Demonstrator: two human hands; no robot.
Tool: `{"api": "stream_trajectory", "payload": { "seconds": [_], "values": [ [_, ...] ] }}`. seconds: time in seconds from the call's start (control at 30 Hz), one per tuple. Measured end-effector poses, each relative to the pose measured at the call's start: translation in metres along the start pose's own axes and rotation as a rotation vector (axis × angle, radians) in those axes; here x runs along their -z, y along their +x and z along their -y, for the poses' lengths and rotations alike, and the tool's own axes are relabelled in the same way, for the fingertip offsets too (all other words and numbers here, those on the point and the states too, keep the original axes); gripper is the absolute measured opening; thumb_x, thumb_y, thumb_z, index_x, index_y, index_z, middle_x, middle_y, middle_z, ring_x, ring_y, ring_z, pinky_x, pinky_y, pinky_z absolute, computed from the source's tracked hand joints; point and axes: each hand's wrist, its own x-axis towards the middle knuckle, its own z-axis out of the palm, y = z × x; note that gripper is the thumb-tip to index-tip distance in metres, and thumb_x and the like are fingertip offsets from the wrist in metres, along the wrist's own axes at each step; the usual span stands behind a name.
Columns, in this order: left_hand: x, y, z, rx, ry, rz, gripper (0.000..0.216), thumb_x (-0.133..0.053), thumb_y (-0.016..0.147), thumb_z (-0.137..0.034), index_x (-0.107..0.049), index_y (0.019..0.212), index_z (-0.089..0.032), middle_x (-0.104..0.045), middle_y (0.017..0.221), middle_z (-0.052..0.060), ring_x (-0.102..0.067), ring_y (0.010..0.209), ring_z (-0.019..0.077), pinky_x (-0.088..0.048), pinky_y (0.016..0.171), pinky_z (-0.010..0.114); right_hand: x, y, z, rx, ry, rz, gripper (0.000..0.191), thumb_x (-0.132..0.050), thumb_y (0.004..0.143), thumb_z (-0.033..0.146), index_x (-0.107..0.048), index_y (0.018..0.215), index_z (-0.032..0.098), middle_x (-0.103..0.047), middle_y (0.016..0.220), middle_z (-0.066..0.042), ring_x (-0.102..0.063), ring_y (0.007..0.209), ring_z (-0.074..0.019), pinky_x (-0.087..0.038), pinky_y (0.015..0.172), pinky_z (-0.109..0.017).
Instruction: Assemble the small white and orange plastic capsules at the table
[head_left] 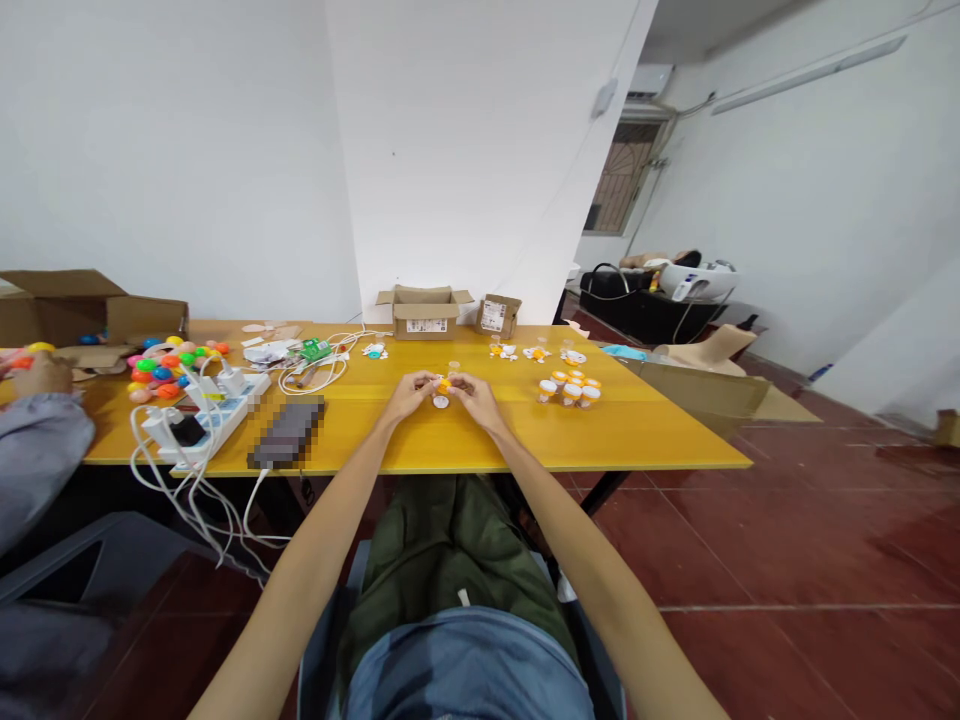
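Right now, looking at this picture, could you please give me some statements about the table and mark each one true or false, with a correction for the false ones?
1. The left hand and the right hand are together at a small orange piece. True.
2. The containers with orange-and-white tops stand to the left of both hands. False: these containers stand to the right.
3. The larger cardboard box near the wall has its top flaps open. True.
4. The power strip has nothing plugged into it. False: several plugs and white cables are attached.
5. The pile of coloured balls is on the left part of the table. True.
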Motion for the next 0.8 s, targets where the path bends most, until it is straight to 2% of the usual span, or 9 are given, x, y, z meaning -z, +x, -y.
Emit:
{"api": "stream_trajectory", "payload": {
  "seconds": [0.17, 0.37, 0.53, 0.8],
  "values": [
    [0.0, 0.0, 0.0, 0.004, 0.005, -0.005, 0.042, -0.07, 0.077, -0.058, -0.07, 0.088, -0.017, -0.074, 0.078, 0.005, -0.069, 0.079, 0.0198, -0.054, 0.075, 0.032, 0.0, -0.001, 0.0, 0.017, 0.006, 0.023, 0.018, -0.072, 0.074, 0.039, -0.074, 0.083, 0.024, -0.074, 0.085, -0.002, -0.068, 0.084, -0.0213, -0.055, 0.083, -0.036],
    [0.0, -0.001, -0.001, -0.009, 0.021, -0.014, 0.038, -0.073, 0.075, -0.054, -0.069, 0.085, -0.018, -0.073, 0.082, 0.004, -0.068, 0.083, 0.0197, -0.054, 0.078, 0.032, -0.001, -0.002, 0.003, 0.0, 0.039, 0.013, 0.023, -0.074, 0.074, 0.046, -0.075, 0.08, 0.024, -0.076, 0.086, -0.003, -0.069, 0.085, -0.022, -0.056, 0.084, -0.037],
    [-0.001, -0.001, -0.001, -0.007, 0.02, 0.001, 0.037, -0.071, 0.077, -0.054, -0.068, 0.085, -0.018, -0.072, 0.083, 0.004, -0.068, 0.085, 0.0207, -0.053, 0.08, 0.034, -0.002, -0.001, 0.005, -0.023, 0.059, 0.019, 0.028, -0.075, 0.072, 0.052, -0.074, 0.074, 0.023, -0.075, 0.079, -0.002, -0.069, 0.081, -0.022, -0.056, 0.08, -0.036],
    [0.001, 0.001, 0.005, 0.008, 0.098, 0.005, 0.025, -0.07, 0.077, -0.039, -0.069, 0.093, -0.02, -0.072, 0.097, 0.005, -0.065, 0.097, 0.0221, -0.051, 0.094, 0.038, 0.003, 0.001, -0.006, -0.086, 0.057, -0.017, 0.03, -0.074, 0.072, 0.052, -0.072, 0.072, 0.022, -0.073, 0.076, -0.002, -0.068, 0.078, -0.0207, -0.055, 0.078, -0.034]
  ]
}}
